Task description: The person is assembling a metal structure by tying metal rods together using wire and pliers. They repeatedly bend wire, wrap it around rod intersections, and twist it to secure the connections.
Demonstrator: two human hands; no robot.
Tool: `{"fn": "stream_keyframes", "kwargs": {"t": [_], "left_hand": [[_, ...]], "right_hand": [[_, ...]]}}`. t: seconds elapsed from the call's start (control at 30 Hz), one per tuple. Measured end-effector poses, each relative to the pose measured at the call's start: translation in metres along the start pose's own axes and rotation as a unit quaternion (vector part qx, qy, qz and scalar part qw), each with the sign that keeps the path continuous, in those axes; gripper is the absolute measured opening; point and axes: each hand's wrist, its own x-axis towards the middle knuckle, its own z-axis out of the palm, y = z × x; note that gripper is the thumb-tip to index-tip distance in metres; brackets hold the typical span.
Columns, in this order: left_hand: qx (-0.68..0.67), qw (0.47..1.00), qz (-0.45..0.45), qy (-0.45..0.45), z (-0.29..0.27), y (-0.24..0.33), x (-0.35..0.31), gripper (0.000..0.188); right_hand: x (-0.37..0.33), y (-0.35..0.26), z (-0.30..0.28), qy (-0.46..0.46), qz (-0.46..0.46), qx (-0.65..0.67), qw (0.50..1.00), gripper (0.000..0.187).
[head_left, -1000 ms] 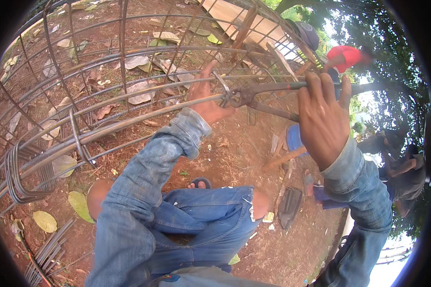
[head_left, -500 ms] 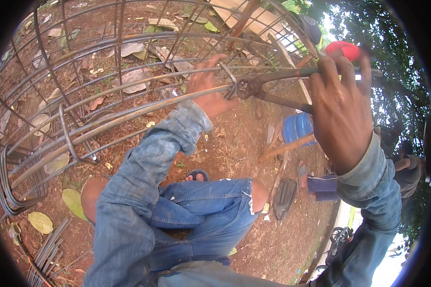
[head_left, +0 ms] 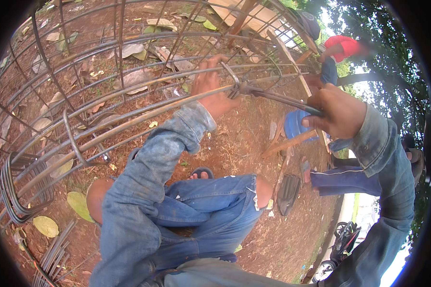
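Observation:
My right hand (head_left: 337, 110) is closed around the handles of long-handled pincers (head_left: 282, 99), which now look pressed together. Their jaws meet a steel stirrup (head_left: 231, 72) where it crosses a rusty reinforcing bar (head_left: 163, 104). Just left of the jaws, my left hand (head_left: 209, 88) wraps the bar beside that stirrup, its fingers partly hidden behind the steel. Whether tie wire sits in the jaws is too small to tell. A second stirrup (head_left: 71, 136) hangs around the bars farther left.
A wide rebar cage (head_left: 120, 48) spans the upper left. Bundled stirrups (head_left: 20, 191) hang at its left end; loose rods (head_left: 57, 251) lie below. Rightward are a blue container (head_left: 294, 125), a wooden stake (head_left: 287, 145), a person in red (head_left: 342, 47) and a motorcycle (head_left: 342, 244).
My right hand has swung lower and turned, and the pincers' spread handles have come together. My left hand stays at the stirrup. The person in red shows more fully behind.

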Motion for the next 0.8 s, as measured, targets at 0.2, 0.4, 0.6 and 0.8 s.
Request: {"fn": "stream_keyframes", "kwargs": {"t": [0.2,0.4,0.6,0.8], "left_hand": [[0.016,1.0,0.011,0.004,-0.001,-0.003,0.002,0.091],[0.021,0.999,0.046,-0.002,-0.001,-0.006,0.002,0.093],[0.035,0.993,0.1,0.042,0.001,-0.016,-0.001,0.104],[0.068,0.985,0.136,0.083,0.01,-0.013,-0.006,0.107]], "right_hand": [[0.003,0.002,0.113,-0.04,0.043,0.614,0.787,0.034],[0.008,-0.016,0.16,0.051,0.006,0.669,0.741,0.024],[0.001,-0.027,0.149,0.083,0.019,0.614,0.785,0.03],[0.014,-0.029,0.182,0.148,-0.006,0.63,0.762,0.026]]}}
